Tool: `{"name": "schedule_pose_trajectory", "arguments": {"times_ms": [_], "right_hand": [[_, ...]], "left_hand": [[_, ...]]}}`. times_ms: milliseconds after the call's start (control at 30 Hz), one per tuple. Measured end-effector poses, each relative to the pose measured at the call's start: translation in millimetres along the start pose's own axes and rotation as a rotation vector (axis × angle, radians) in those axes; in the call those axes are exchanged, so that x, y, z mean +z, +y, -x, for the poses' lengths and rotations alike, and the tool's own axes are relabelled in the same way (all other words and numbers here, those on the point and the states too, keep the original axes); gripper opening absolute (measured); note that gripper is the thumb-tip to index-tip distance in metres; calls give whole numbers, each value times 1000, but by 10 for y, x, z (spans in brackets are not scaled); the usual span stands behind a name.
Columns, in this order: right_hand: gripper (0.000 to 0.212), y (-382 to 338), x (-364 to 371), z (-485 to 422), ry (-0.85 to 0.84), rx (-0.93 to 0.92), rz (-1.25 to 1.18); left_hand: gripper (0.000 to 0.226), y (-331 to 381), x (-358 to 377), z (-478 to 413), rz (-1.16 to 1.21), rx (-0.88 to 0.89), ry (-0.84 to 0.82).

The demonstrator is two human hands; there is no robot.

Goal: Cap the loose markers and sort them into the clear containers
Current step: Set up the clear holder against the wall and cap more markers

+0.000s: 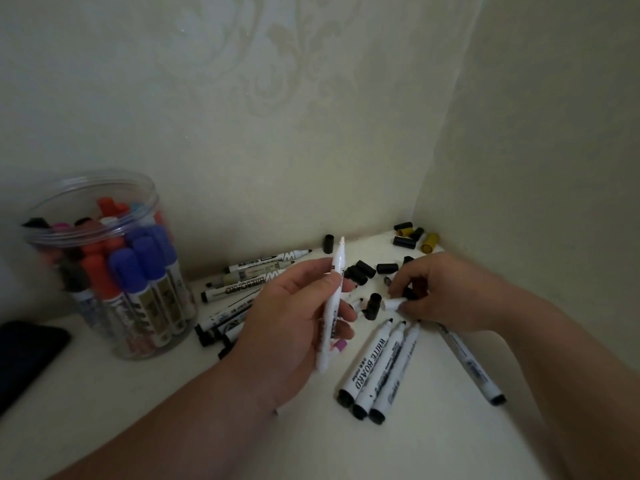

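The surface (145, 403) is white and runs into a corner where two papered walls meet, so its back and right edges are walled.

The left grip (294, 313) is closed around a slim white marker (332, 306), held nearly upright above the middle of the surface, its uncapped pale tip pointing up. The right grip (446, 292) reaches down toward the back right, fingers curled, thumb and fingertips pinching a small white piece (393, 304) — whether it is a cap I cannot tell. Just left of it stands a black cap (373, 305).

More loose black caps (360, 271) lie scattered between the two hands and the back wall, and a cluster of black and yellowish caps (412, 235) sits tight in the back right corner. A pile of uncapped markers (249, 275) lies along the back edge, partly behind the left hand. Three uncapped markers (377, 368) lie side by side between the forearms, tips toward the back; a single marker (467, 365) lies under the right forearm.

The clear container (104, 174) stands near the left edge, packed with capped markers — blue, red, black, pink. A dark flat object (27, 351) lies at the left edge in front of it. An open stretch of surface runs along the front, from the container to the three markers.
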State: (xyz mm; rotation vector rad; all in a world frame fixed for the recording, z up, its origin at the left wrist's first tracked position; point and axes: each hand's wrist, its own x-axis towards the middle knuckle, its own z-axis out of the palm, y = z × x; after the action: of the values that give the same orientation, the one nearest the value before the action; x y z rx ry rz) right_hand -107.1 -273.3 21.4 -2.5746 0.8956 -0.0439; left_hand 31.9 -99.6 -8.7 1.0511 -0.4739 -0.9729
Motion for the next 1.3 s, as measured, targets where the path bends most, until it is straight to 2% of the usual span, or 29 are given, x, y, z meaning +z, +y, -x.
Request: {"name": "schedule_pose_trajectory", "arguments": {"times_ms": [100, 200, 300, 367, 500, 600, 667, 900, 967, 1067, 1167, 1233, 1300], "right_hand": [[24, 112, 9, 38, 222, -39, -127], [17, 83, -1, 175, 421, -36, -566], [12, -60, -22, 278, 361, -94, -1147], [7, -125, -19, 295, 267, -197, -1353], [13, -225, 43, 325, 215, -312, -1373], [16, -218, 80, 319, 148, -383, -1364], [25, -194, 96, 303, 89, -429, -1330], [42, -169, 68, 321, 97, -428, -1209], [39, -153, 67, 324, 97, -430, -1159], [15, -141, 68, 334, 87, -431, -1044], [13, -134, 94, 329, 82, -445, -981], [13, -130, 91, 321, 91, -462, -1047], [23, -115, 70, 312, 93, -452, -1115]], "left_hand": [[15, 5, -26, 19, -114, 75, -19], [15, 0, -51, 69, -330, 180, -32], [13, 3, -33, 132, -472, 293, -41], [17, -14, -28, 143, -555, 395, -36], [18, -15, -16, 161, -678, 560, -38], [16, -19, -19, 160, -736, 615, -29], [16, -37, -47, 134, -831, 661, -18], [21, -54, -90, 126, -876, 696, -71], [18, -57, -94, 117, -872, 704, -82], [17, -46, -88, 112, -885, 723, -61], [19, -46, -91, 109, -904, 733, -48], [17, -44, -93, 107, -892, 726, -46], [16, -41, -88, 112, -885, 722, -44]]}}
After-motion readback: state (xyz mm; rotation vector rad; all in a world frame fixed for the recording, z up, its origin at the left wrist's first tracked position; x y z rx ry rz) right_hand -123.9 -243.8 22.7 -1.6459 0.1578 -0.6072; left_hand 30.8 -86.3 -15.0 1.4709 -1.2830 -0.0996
